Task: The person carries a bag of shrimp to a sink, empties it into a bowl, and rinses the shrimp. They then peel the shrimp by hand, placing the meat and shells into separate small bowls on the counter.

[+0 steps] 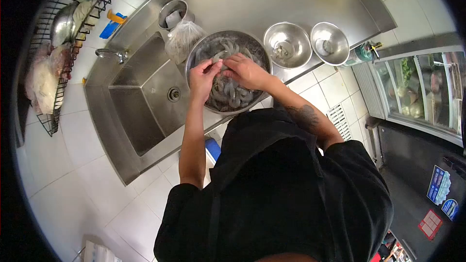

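Observation:
A large steel bowl point(193, 54) full of raw grey shrimp point(232, 92) stands at the sink's right edge. Over it, my left hand point(204, 75) is closed in a pinch, thumb and forefinger meeting at a small pale shrimp. My right hand point(246, 73) reaches in from the other side, its fingers curled against the same shrimp, which they mostly hide. Just right of the large bowl, a smaller steel bowl point(297, 39) contains a few shrimp pieces. Beside that, another steel bowl point(340, 43) has a little greyish matter at its bottom.
Left of the bowl is a steel sink point(145, 111) with a faucet point(111, 55). A knotted plastic bag point(183, 41) and a steel pot point(172, 12) stand behind it. A wire rack point(51, 14) hangs at far left; a glass-doored fridge point(417, 87) is at right.

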`<action>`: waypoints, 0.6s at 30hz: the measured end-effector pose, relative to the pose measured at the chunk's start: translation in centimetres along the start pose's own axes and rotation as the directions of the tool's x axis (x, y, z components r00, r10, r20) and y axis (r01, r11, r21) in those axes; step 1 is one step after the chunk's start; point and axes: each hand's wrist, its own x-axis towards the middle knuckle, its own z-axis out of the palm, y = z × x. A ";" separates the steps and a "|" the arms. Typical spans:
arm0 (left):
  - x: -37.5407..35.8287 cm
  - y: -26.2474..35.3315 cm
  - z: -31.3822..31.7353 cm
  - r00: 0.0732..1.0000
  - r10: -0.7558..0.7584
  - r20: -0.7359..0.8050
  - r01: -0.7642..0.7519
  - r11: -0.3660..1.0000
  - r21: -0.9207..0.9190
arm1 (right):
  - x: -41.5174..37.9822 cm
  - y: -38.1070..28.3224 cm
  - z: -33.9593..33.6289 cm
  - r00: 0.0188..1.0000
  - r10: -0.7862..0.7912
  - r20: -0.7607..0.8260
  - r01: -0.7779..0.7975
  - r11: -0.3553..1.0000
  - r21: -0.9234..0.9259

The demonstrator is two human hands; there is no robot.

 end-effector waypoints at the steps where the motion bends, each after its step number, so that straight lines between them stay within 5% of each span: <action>1: 0.0 0.7 0.2 0.999 0.031 -0.024 -0.033 0.998 -0.058 | 0.5 0.0 -0.3 0.997 0.001 0.076 -0.002 1.000 0.005; 6: 0.0 1.3 0.8 0.987 0.117 -0.111 -0.120 0.993 -0.021 | 2.0 -0.9 -2.2 0.996 0.003 0.085 -0.014 0.992 0.127; 9: 0.3 0.8 2.0 0.938 0.316 -0.144 -0.279 0.932 0.230 | 1.8 0.0 -1.7 0.997 0.069 0.022 -0.072 0.980 0.188; 12: 0.4 1.1 3.3 0.744 0.666 -0.054 -0.451 0.559 0.696 | 0.8 1.0 0.0 0.981 0.184 -0.053 -0.169 0.962 0.215; 15: 1.0 0.3 4.5 0.690 0.723 0.016 -0.469 0.430 0.772 | 0.0 2.5 0.2 0.954 0.293 -0.065 -0.268 0.930 0.253; 18: 2.9 -0.1 5.0 0.650 0.759 -0.042 -0.464 0.440 0.769 | -0.6 2.8 -2.2 0.912 0.402 0.080 -0.399 0.825 0.401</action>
